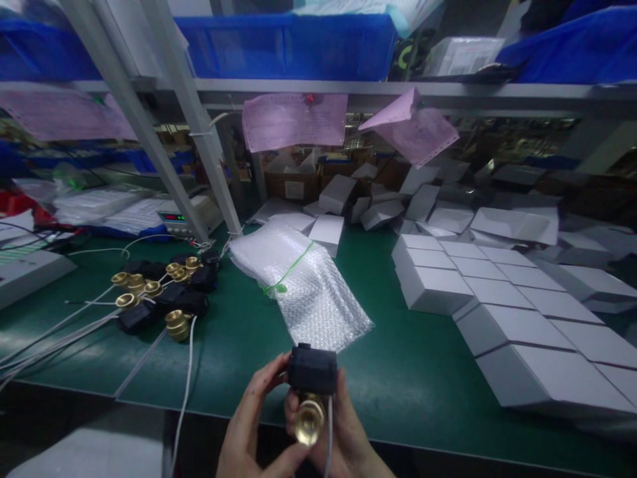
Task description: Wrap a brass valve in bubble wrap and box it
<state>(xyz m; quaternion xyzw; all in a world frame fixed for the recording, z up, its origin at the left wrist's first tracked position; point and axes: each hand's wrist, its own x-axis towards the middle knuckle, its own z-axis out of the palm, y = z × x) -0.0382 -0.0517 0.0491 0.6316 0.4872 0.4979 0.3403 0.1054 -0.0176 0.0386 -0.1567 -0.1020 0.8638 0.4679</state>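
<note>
Between my two hands, at the front edge of the green bench, is a motorized ball valve (312, 370) with a black actuator on top and a brass body below. Its open brass port faces me, and a pale cable hangs down from it. My left hand (253, 418) grips it from the left, fingers at the actuator and thumb below the brass port. My right hand (348, 425) wraps it from the right and behind; some of its fingers are hidden. Just beyond lies a stack of bubble wrap bags (318, 299) with a green tie across it.
Several similar brass valves (178, 325) with black actuators and trailing cables lie at left. White boxes (517, 285) stand in rows at right, with loose open cartons (512, 226) behind. Slanted metal posts (199, 126) rise at left. Blue bins (288, 50) sit on the shelf above hanging pink papers (296, 119).
</note>
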